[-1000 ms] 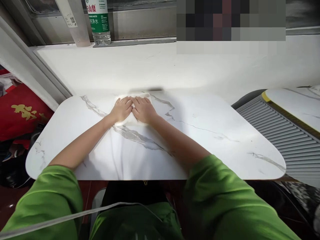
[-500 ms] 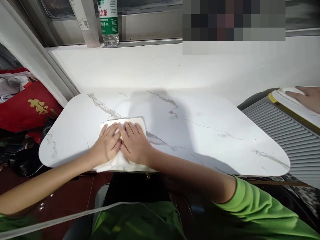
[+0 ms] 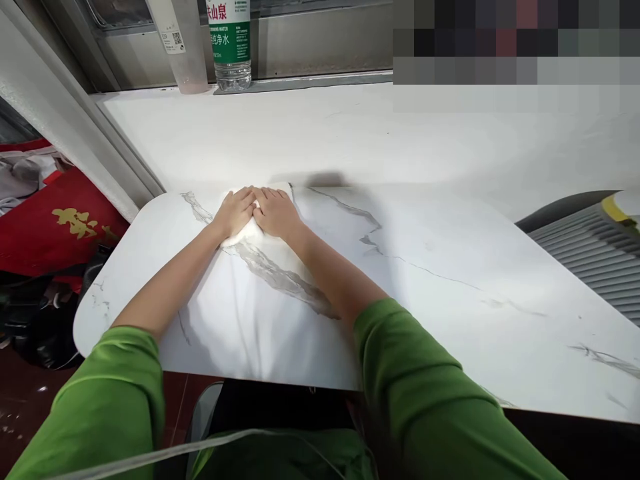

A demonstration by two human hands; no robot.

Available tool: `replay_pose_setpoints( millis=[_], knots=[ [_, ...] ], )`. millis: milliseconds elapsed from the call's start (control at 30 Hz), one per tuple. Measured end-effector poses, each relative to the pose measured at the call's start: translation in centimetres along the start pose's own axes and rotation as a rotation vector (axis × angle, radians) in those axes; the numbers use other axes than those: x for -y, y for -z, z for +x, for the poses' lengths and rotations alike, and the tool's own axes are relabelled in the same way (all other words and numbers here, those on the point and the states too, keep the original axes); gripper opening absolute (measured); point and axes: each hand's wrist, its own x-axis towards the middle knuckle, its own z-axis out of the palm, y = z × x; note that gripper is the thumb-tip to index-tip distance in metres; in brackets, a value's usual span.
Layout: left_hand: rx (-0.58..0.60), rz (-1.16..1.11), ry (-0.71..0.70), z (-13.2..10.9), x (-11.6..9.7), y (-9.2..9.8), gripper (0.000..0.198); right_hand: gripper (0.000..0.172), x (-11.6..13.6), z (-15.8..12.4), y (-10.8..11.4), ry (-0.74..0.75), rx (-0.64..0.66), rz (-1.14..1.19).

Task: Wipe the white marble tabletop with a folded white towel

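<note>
A white cloth [image 3: 250, 233] lies bunched on the white marble-patterned table [image 3: 450, 300], close to its far edge by the wall. My left hand [image 3: 235, 213] rests on the cloth's left part, palm down with its fingers stretched out. Beside it, touching it, my right hand [image 3: 276, 212] presses flat on the cloth, fingers extended and pointing up-left. Both arms reach forward across the table. Most of the cloth is hidden under the two hands.
On the ledge at the back stand a water bottle with a green label [image 3: 233, 47] and a translucent container [image 3: 185, 53]. A red bag [image 3: 65, 220] is at the left, beyond the table. A grey ribbed surface [image 3: 590, 247] is at the right.
Both my hands have moved forward with the cloth, from the table's near edge to its far edge. The other person's hand at the right is out of view.
</note>
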Motion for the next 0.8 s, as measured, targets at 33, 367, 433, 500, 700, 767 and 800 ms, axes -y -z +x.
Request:
replay_pose_setpoints(
  millis=[33, 367, 433, 500, 700, 767, 800],
  knots=[
    [0.003, 0.005, -0.005, 0.6, 0.2, -0.1, 0.049, 0.057, -0.3, 0.4, -0.2, -0.011, -0.009, 0.000],
    [-0.015, 0.020, -0.037, -3.7, -0.4, -0.2, 0.044, 0.058, 2.3, -3.3, 0.5, 0.029, 0.034, -0.120],
    [-0.005, 0.037, -0.012, -6.7, -1.0, -0.1, 0.047, 0.058, 4.1, -5.5, 0.8, 0.066, 0.017, -0.124],
    [0.000, 0.050, -0.014, -10.3, -1.6, 0.1, 0.050, 0.059, 6.3, -8.0, 1.1, 0.106, 0.000, -0.111],
    [-0.018, 0.056, -0.049, -20.7, -3.6, 1.6, 0.053, 0.064, 13.0, -14.5, 1.9, 0.175, 0.031, -0.046],
    [-0.021, 0.055, -0.033, -22.8, -4.0, 2.1, 0.054, 0.065, 14.5, -15.6, 2.0, 0.204, 0.042, -0.020],
    [-0.018, 0.053, -0.025, -23.4, -4.0, 2.2, 0.054, 0.065, 15.0, -15.8, 2.0, 0.212, 0.046, -0.013]
  ],
)
